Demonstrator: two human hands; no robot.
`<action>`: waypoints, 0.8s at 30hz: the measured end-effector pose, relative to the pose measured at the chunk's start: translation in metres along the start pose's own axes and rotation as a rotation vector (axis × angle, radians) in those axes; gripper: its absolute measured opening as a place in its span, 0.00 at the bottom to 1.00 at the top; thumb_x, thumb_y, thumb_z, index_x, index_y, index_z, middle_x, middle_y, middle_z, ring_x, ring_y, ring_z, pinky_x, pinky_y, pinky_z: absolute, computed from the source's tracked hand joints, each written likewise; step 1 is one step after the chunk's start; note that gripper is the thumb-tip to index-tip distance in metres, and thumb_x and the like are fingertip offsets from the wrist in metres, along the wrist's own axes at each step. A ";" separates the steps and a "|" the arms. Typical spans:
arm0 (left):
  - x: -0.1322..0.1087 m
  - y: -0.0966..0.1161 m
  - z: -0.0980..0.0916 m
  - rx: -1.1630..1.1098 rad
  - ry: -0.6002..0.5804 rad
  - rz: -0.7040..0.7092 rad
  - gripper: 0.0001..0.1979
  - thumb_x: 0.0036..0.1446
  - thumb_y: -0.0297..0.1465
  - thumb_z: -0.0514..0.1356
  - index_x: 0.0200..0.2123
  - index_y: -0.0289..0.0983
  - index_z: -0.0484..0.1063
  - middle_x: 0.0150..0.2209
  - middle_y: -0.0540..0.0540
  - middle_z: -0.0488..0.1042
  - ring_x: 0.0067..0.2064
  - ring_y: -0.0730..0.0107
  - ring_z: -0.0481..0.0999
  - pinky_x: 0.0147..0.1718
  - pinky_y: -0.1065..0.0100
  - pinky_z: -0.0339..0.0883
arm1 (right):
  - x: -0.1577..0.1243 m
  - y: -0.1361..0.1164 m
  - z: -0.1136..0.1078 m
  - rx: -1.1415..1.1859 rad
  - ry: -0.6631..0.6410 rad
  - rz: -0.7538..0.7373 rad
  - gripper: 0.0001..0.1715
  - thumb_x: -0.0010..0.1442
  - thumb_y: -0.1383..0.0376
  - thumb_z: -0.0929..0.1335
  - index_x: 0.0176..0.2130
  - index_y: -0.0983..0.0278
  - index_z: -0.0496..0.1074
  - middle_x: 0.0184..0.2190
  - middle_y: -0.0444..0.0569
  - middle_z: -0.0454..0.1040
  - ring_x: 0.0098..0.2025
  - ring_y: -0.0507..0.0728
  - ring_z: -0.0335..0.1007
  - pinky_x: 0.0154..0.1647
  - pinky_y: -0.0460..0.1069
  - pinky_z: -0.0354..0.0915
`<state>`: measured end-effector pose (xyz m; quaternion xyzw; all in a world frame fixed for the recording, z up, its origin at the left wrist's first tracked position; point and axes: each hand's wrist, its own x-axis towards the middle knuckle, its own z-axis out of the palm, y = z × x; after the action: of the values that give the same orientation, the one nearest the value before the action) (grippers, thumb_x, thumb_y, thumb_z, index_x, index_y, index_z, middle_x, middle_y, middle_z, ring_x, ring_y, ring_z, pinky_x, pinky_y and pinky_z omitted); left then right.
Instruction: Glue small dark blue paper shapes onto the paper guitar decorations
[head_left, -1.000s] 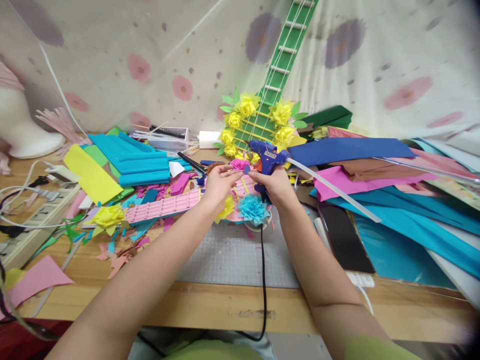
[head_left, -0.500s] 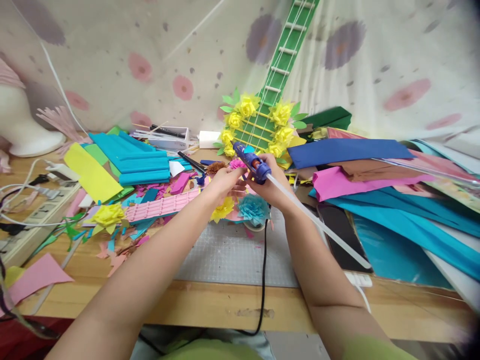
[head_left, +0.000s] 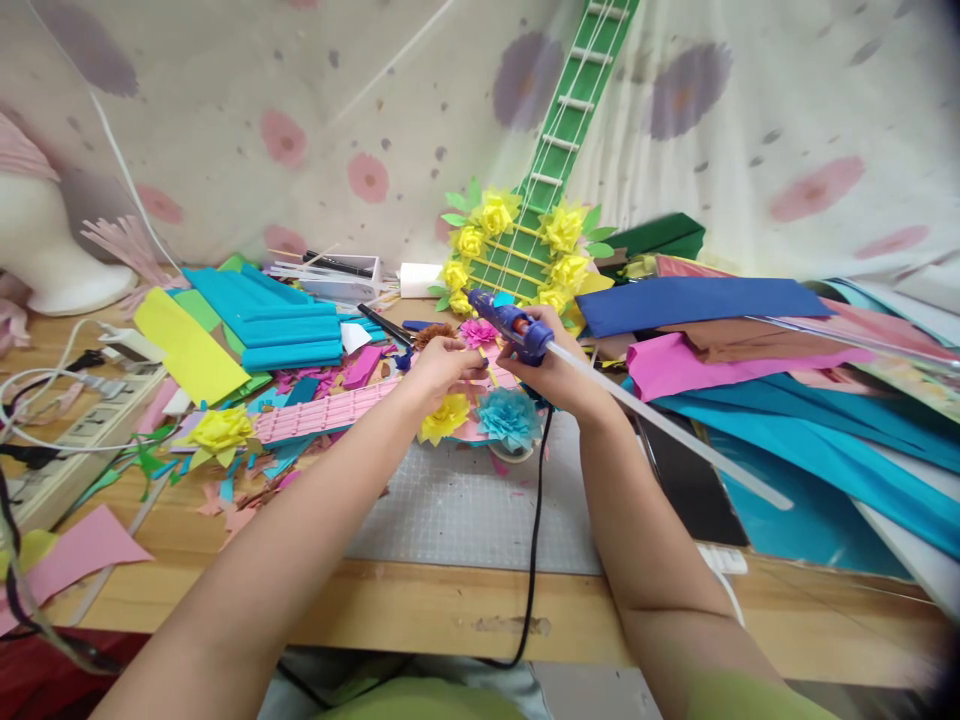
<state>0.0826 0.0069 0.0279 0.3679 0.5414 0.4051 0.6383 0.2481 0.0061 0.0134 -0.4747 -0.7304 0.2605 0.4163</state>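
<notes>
My right hand [head_left: 553,368] is wrapped round a blue hot glue gun [head_left: 517,328], its nozzle pointing up and left and a long clear glue stick [head_left: 675,430] trailing from its back. My left hand [head_left: 446,368] hovers over the body of a pink paper guitar [head_left: 341,408], fingers pinched; something small and dark shows at the fingertips, too small to name. Around the guitar body sit a yellow paper flower [head_left: 445,418], a light blue one [head_left: 508,418], a magenta one [head_left: 478,332] and a brown one [head_left: 433,335]. My hands partly hide the body.
A green paper guitar [head_left: 562,150] with yellow flowers leans at the back. Crepe paper sheets [head_left: 705,300] pile up on the right, blue folded paper [head_left: 277,320] on the left. A power strip [head_left: 82,440] lies far left. The gun's black cord [head_left: 534,520] crosses the cutting mat [head_left: 450,510].
My right hand and the glue gun have shifted slightly right, away from my left hand. A gap now shows between the hands, with more of the pink guitar body visible.
</notes>
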 end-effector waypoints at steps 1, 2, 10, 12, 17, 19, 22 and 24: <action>-0.001 -0.001 0.000 -0.004 0.029 0.033 0.13 0.46 0.18 0.64 0.33 0.34 0.64 0.23 0.51 0.71 0.25 0.73 0.75 0.28 0.66 0.74 | 0.001 0.003 0.000 0.054 0.029 0.020 0.25 0.49 0.61 0.72 0.47 0.60 0.65 0.34 0.46 0.74 0.37 0.58 0.72 0.41 0.56 0.67; -0.001 -0.002 -0.001 -0.007 0.053 0.067 0.15 0.46 0.18 0.64 0.35 0.35 0.63 0.23 0.52 0.71 0.26 0.72 0.76 0.29 0.66 0.74 | 0.002 0.005 0.000 0.117 0.062 0.046 0.24 0.48 0.59 0.73 0.44 0.60 0.66 0.34 0.47 0.74 0.38 0.59 0.72 0.42 0.56 0.68; -0.005 -0.007 0.002 0.035 0.057 0.156 0.23 0.44 0.18 0.67 0.42 0.36 0.63 0.28 0.50 0.76 0.29 0.69 0.78 0.31 0.67 0.73 | 0.008 0.005 0.010 0.387 0.044 0.212 0.28 0.38 0.54 0.78 0.37 0.61 0.69 0.32 0.47 0.74 0.36 0.59 0.72 0.41 0.56 0.69; -0.004 -0.009 0.003 0.048 0.055 0.159 0.24 0.43 0.18 0.67 0.42 0.37 0.63 0.28 0.50 0.76 0.28 0.69 0.78 0.31 0.67 0.72 | 0.008 0.006 0.014 0.349 0.054 0.178 0.29 0.38 0.56 0.77 0.39 0.61 0.69 0.34 0.47 0.74 0.38 0.59 0.72 0.42 0.55 0.69; -0.002 -0.012 0.001 0.069 0.062 0.157 0.22 0.45 0.20 0.66 0.43 0.36 0.63 0.28 0.50 0.75 0.30 0.69 0.78 0.30 0.68 0.72 | 0.009 0.012 0.016 0.335 0.104 0.230 0.24 0.38 0.57 0.77 0.33 0.62 0.69 0.29 0.45 0.70 0.34 0.57 0.69 0.37 0.54 0.68; -0.002 -0.012 0.001 0.045 0.067 0.157 0.21 0.45 0.19 0.66 0.42 0.36 0.63 0.28 0.50 0.75 0.30 0.69 0.78 0.30 0.67 0.72 | 0.010 0.012 0.016 0.357 0.108 0.242 0.23 0.37 0.58 0.76 0.32 0.62 0.68 0.27 0.44 0.69 0.31 0.56 0.67 0.36 0.54 0.67; -0.002 -0.010 0.003 -0.016 0.079 0.165 0.21 0.44 0.17 0.66 0.39 0.36 0.63 0.28 0.51 0.74 0.29 0.71 0.76 0.32 0.66 0.73 | 0.010 0.011 0.017 0.362 0.122 0.239 0.22 0.37 0.57 0.77 0.31 0.61 0.68 0.27 0.43 0.70 0.30 0.55 0.67 0.36 0.54 0.67; -0.002 -0.010 0.004 -0.036 0.081 0.169 0.20 0.44 0.16 0.66 0.37 0.36 0.63 0.27 0.52 0.72 0.28 0.73 0.75 0.32 0.65 0.73 | 0.010 0.012 0.017 0.360 0.121 0.241 0.23 0.37 0.56 0.77 0.32 0.61 0.68 0.27 0.44 0.71 0.31 0.56 0.68 0.36 0.54 0.67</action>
<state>0.0872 0.0008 0.0202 0.3839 0.5265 0.4816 0.5860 0.2367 0.0206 -0.0009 -0.4914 -0.5836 0.4057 0.5033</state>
